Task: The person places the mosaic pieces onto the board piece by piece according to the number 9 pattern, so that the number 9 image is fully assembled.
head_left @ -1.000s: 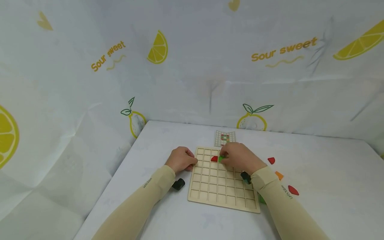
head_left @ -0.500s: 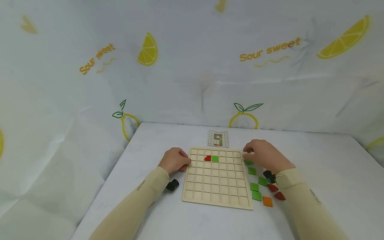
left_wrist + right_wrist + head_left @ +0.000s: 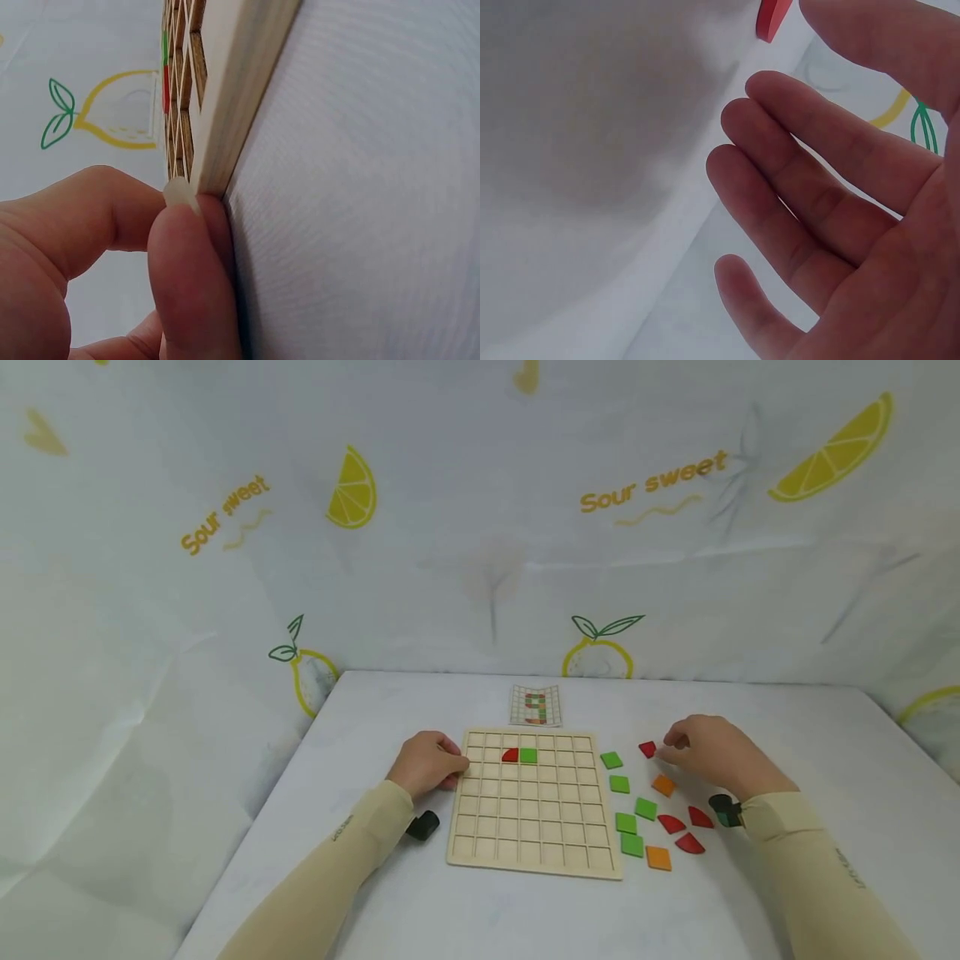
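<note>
My left hand (image 3: 424,762) pinches the left edge of a wooden grid board (image 3: 519,813) between thumb and finger; the left wrist view shows the thumb (image 3: 187,270) against the board's side. A red quarter-round tile (image 3: 511,755) and a green square tile (image 3: 528,756) sit side by side in two cells near the top. Off to the board's right, my right hand (image 3: 714,753) hovers with loosely bent fingers beside a loose red tile (image 3: 647,749). In the right wrist view that hand holds nothing, and a red tile (image 3: 772,19) lies beyond its fingertips.
Loose green square tiles (image 3: 632,844), orange tiles (image 3: 658,858) and red tiles (image 3: 690,843) lie right of the board. A creased pattern card (image 3: 536,705) rests behind it. White cloth with lemon prints (image 3: 597,658) rises at the table's back and left.
My right hand has let go of the green square tile on the board and moved right, to the loose red tile. My left hand has stayed at the board's edge. The head view has shifted.
</note>
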Tool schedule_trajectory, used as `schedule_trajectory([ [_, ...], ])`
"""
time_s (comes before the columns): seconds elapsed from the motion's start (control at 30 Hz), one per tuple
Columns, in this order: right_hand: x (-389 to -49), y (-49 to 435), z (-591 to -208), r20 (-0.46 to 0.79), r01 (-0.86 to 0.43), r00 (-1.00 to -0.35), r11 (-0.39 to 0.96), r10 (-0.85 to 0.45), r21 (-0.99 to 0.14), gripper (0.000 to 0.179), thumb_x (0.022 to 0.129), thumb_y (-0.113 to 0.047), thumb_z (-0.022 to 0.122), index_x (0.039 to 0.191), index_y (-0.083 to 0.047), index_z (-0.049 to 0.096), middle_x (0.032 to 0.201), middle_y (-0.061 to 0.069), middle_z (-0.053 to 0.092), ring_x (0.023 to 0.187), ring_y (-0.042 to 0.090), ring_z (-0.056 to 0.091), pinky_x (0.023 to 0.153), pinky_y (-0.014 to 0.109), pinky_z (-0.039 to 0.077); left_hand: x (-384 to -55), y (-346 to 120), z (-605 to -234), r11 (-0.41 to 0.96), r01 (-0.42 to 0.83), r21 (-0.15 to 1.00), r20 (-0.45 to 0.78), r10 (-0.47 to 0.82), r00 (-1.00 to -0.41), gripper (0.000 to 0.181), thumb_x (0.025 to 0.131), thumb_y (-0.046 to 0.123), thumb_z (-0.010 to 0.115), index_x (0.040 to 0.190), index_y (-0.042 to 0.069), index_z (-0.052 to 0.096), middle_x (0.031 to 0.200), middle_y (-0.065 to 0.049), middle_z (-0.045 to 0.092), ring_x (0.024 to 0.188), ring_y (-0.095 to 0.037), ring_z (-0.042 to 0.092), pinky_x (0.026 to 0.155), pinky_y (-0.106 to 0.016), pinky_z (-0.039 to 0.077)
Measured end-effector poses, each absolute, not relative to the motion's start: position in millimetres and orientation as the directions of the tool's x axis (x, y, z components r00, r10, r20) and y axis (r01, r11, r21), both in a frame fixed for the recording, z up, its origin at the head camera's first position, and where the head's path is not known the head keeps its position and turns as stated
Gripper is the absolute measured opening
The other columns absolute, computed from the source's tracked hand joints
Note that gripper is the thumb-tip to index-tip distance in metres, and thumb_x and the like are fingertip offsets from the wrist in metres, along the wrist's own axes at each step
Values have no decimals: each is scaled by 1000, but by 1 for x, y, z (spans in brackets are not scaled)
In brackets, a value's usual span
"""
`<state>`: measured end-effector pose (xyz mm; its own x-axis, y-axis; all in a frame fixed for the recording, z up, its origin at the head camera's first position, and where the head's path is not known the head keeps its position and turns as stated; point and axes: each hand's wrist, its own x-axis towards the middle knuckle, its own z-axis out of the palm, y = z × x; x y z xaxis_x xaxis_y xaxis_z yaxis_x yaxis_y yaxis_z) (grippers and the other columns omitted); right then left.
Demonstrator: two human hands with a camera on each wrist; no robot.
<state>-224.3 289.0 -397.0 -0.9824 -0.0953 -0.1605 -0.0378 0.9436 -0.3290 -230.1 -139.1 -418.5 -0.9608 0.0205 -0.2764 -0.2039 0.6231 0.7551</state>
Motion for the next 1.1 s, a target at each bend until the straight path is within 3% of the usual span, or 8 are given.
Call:
schedule_trajectory([
  [0.4,-233,277,-407,-126,-87,-982,936,-138,-341,33,96,-29,80,112,0,79,103,13,77,91,27,66,87,52,60,-231,-138,-422,615,-192,765,-262,24,-965,17,93,21,79,103,10,72,88,-4,76,65,-12,71,64,-24,57],
  [1.1,-235,270,-410,-120,-95,-983,938,-142,-333,29,96,-21,79,114,2,78,110,18,75,95,32,64,90,56,60,-229,-138,-419,599,-202,775,-264,17,-964,16,93,18,79,103,8,72,84,-5,76,61,-11,69,60,-23,57],
])
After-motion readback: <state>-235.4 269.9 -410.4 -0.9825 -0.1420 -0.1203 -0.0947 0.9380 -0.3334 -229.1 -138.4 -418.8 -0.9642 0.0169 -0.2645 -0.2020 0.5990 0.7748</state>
